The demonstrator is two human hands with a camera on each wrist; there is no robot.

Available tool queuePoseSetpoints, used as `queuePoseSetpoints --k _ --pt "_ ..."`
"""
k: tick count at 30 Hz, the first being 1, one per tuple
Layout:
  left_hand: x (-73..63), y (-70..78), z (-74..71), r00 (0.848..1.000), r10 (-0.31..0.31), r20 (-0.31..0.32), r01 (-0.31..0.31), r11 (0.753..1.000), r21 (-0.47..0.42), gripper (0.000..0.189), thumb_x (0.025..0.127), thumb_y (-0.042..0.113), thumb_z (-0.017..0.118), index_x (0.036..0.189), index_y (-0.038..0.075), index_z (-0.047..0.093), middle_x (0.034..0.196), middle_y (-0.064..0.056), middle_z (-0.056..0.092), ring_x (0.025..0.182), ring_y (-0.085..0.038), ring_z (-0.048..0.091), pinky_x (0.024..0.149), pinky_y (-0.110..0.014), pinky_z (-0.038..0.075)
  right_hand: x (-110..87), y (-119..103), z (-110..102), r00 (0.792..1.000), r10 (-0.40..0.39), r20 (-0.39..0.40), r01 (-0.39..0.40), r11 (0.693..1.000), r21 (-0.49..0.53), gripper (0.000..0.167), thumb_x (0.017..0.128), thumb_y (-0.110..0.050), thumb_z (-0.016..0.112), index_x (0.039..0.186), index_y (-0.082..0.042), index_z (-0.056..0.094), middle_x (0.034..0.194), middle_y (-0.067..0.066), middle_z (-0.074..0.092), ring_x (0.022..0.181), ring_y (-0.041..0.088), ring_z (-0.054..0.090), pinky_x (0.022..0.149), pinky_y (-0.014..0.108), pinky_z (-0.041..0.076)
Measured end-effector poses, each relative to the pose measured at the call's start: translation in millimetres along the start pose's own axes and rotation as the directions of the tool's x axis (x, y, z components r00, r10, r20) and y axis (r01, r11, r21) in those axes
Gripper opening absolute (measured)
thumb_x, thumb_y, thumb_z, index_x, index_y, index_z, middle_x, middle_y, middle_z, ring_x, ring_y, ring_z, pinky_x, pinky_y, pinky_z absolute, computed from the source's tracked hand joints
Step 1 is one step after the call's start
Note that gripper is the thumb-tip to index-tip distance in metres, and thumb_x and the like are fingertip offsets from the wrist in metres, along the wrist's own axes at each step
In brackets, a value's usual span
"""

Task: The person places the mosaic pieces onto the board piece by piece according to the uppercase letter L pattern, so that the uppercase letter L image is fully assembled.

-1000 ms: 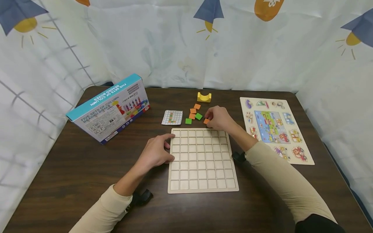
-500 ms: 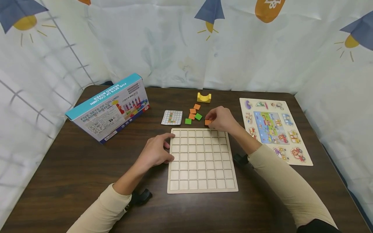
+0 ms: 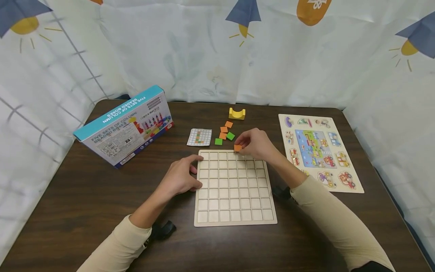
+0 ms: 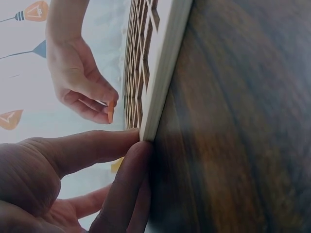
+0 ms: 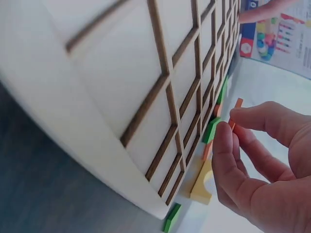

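My right hand (image 3: 255,144) pinches an orange square tile (image 3: 238,148) between thumb and fingers at the far edge of a wooden grid board (image 3: 235,183). The right wrist view shows this thin tile (image 4: 111,111) edge-on in the left wrist view too, held above the board. Along the board's left side, my left hand (image 3: 181,176) rests with thumb and index finger spread, their tips touching the edge. Just beyond the board lie loose orange tiles (image 3: 222,136) and green tiles (image 3: 218,141). A small pattern card (image 3: 199,137) with a printed coloured grid lies left of them.
A yellow curved block (image 3: 236,114) stands behind the tiles. At the left a blue-topped cardboard box (image 3: 129,128) stands at an angle. A picture puzzle board (image 3: 316,147) lies to the right, partly behind the right forearm. A printed curtain (image 3: 204,56) hangs behind the table.
My right hand has lifted the orange tile and moved slightly left and toward the board's far edge. My left hand has stayed at the board's left side.
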State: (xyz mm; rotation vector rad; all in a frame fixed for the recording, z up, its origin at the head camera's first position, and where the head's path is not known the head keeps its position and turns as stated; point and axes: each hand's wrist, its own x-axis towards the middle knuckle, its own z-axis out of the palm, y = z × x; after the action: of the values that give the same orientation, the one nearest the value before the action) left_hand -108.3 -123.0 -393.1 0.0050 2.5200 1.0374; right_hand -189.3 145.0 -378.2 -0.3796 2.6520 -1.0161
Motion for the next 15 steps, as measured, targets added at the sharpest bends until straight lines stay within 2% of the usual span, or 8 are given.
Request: queuePoseSetpoints --k 7,15 --pt "0.9 0.6 -0.6 1.0 -0.021 0.015 0.022 0.999 -0.028 0.083 0.072 0.004 0.09 0.147 0.017 0.056 0.109 -0.014 0.063 0.064 -0.017 0.067 0.058 -0.028 0.06 -6.3 -5.1 8.5 0.999 -0.039 0.03 0.039 0.999 0.016 0.024 0.081 -0.002 0.08 0.104 -0.007 0.079 0.095 0.007 0.074 0.088 0.02 0.067 0.078 0.033 0.058" --pt "0.9 0.4 -1.5 0.999 -0.025 0.026 0.026 0.999 -0.034 0.083 0.072 0.004 0.089 0.147 0.016 0.056 0.109 -0.014 0.063 0.064 -0.017 0.067 0.058 -0.029 0.06 -11.3 -13.9 18.9 0.996 -0.036 0.083 0.034 0.999 0.027 0.026 0.08 0.0 0.081 0.105 -0.007 0.079 0.094 0.006 0.073 0.085 0.019 0.064 0.076 0.03 0.057"
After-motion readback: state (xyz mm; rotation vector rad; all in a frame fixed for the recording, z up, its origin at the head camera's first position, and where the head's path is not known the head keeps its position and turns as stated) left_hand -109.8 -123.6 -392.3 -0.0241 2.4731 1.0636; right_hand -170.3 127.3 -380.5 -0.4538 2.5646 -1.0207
